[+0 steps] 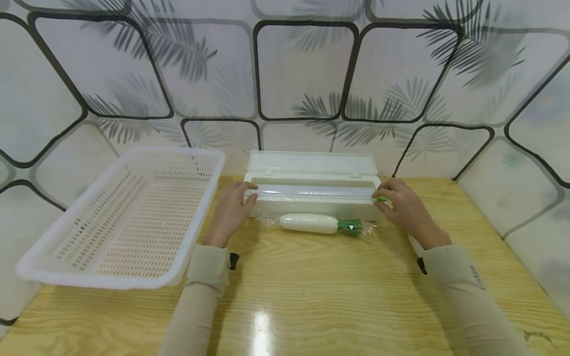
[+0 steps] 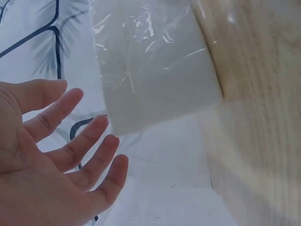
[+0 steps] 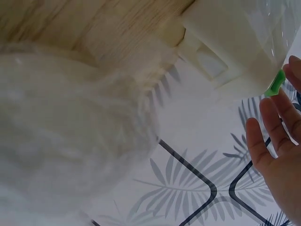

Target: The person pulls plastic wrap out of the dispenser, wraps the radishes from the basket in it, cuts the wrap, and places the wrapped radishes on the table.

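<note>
A white cling film box (image 1: 316, 207) stands on the table with its lid (image 1: 311, 163) raised at the back. Inside lies a film roll (image 1: 316, 191), and clear film (image 2: 150, 52) hangs over the box's front. My left hand (image 1: 230, 210) is at the box's left end; in the left wrist view its fingers are spread, beside the film's edge and holding nothing visible. At the right end my right hand (image 1: 407, 210) pinches a small green slider (image 3: 275, 84) between thumb and index finger. A white radish (image 1: 308, 223) with green stalks, wrapped in clear plastic, lies just in front of the box.
On the left stands a large white slotted basket (image 1: 189, 237). A patterned wall covering (image 1: 303, 74) rises behind the table (image 1: 329, 296). A blurred whitish, plastic-looking mass (image 3: 70, 136) fills the left of the right wrist view; its kind is unclear.
</note>
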{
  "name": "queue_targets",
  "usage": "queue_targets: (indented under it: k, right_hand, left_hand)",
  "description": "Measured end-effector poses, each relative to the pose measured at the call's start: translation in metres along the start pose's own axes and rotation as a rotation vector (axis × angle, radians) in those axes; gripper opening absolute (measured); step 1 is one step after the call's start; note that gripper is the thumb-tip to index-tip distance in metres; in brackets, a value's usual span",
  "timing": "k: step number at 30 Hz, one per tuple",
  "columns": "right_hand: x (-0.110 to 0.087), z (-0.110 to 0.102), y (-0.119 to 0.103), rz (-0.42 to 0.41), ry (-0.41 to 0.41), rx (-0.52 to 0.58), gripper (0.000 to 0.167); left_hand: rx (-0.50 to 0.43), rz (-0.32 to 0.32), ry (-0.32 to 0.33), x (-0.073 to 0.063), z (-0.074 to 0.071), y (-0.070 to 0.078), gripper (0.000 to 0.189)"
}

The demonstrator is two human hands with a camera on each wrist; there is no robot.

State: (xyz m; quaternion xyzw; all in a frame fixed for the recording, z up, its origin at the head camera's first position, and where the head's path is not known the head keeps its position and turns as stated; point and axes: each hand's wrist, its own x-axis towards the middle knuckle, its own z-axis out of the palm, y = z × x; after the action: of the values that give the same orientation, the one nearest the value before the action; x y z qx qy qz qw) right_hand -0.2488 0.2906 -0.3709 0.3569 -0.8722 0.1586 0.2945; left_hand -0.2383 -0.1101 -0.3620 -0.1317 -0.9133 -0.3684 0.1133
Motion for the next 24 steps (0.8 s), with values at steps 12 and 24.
queue_targets:
  k: [12,24]
  right_hand:
    - [-0.002,0.004,-0.003,0.032,0.016,-0.014,0.020]
    - [0.000,0.011,-0.004,0.017,0.073,0.017,0.022]
  left_hand:
    - [0.151,0.120,0.064,0.000,0.012,-0.006,0.016]
    - [0.169,0.197,0.177,0.002,0.019,-0.013,0.011]
